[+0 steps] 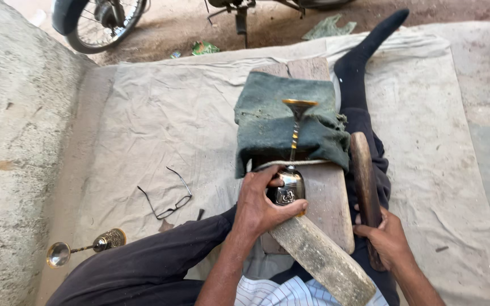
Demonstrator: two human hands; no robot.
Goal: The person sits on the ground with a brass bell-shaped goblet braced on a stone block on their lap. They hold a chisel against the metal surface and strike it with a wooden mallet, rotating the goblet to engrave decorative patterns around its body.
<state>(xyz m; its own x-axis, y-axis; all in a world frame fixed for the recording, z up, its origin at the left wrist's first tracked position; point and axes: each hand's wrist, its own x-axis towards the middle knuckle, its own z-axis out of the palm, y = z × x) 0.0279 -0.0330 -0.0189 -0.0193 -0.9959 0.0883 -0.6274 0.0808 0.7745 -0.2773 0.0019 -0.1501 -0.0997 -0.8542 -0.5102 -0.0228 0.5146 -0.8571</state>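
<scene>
Wrinkled grey canvas sheet [160, 113] on ground. On it a worn wooden plank [327, 195], the landmark, with dark green folded cloth [267, 116] on its far half. Left hand [262, 204] fingers wrapped round engraved brass goblet [289, 187] lying on plank, stem on cloth. Right hand [389, 238] right of plank, clenched on dark wooden mallet [365, 184]. Second brass goblet [86, 246] and black wire spectacles [168, 198] left of plank.

A pale canvas sheet [160, 113] is covering the ground across the centre of the frame. A rough concrete wall [12, 141] is running down the left edge. Bare dirt ground [290, 22] is lying along the top, where a motorcycle wheel [100, 22] is standing at upper left. Daylight is falling evenly.
</scene>
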